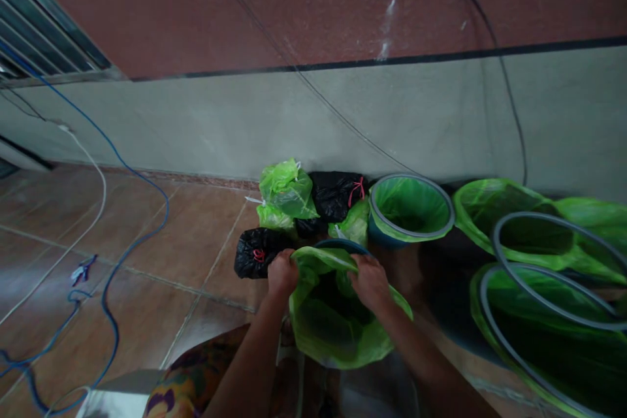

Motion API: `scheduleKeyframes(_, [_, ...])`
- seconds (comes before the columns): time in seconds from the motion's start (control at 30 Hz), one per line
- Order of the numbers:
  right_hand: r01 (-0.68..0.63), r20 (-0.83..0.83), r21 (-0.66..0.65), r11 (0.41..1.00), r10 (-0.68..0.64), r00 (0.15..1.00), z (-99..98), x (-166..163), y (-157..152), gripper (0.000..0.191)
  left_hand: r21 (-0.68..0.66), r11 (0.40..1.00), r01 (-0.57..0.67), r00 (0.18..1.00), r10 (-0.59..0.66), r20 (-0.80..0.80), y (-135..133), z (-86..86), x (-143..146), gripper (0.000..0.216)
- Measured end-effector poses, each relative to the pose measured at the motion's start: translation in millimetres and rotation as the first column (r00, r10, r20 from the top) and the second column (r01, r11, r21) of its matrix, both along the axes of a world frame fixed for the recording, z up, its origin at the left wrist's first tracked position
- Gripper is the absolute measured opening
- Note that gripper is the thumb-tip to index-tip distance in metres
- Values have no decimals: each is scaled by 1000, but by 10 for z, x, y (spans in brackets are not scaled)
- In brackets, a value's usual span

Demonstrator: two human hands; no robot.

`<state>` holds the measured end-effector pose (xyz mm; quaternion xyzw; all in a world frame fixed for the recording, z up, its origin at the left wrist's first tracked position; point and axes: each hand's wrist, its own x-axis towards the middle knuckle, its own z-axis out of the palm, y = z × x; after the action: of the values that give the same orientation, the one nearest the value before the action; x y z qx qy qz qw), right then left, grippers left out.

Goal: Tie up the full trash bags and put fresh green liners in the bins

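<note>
A green plastic bag (337,343) hangs open inside a bin in front of me, its edge spread over the mouth. My left hand (283,272) is closed on the bag's edge at the left. On the far right side of that edge, my right hand (368,279) grips the plastic too. Part of the blue bin rim (343,245) shows behind the bag; the rest of the bin is hidden. Just left of my left hand sits a tied black bag (251,249) with a red tie.
Tied green bags (287,186) and another black bag (337,194) lie against the wall. A lined bin (411,209) with a grey ring stands behind right; several more lined bins and a loose ring (558,219) are at right. A blue hose (115,320) crosses the tiles at left.
</note>
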<state>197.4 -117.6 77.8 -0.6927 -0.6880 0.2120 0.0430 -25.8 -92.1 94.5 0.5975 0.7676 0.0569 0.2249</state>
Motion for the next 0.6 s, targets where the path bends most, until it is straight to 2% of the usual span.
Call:
scheduleKeyframes(0.07, [-33,-5,-64,997,32,999,-113,8,82,24,35,996,78,996,-77,-47,15,64,48,60])
scheduleKeyframes(0.13, [-60,-26,-90,994,58,998,-191,48,132,23,47,974,223,974,-220,-59,68,119,120,76])
scheduleKeyframes(0.23, [-90,-66,-103,991,84,994,-230,122,195,20,4,881,473,881,-473,6,230,127,233,74])
scheduleKeyframes(0.3, [-104,-121,-127,986,89,989,-226,183,247,18,-54,829,557,830,-554,62,374,80,281,65])
scheduleKeyframes(0.43, [-100,-383,-181,978,24,924,-223,369,343,15,-98,787,609,782,-575,243,639,-22,296,39])
scheduleKeyframes(0.53, [-104,-612,-262,960,-82,787,-230,535,374,22,-121,766,632,739,-547,393,758,-32,269,28])
scheduleKeyframes(0.6, [-97,-708,-337,936,-184,682,-223,622,375,29,-176,754,633,722,-493,485,800,-17,242,27])
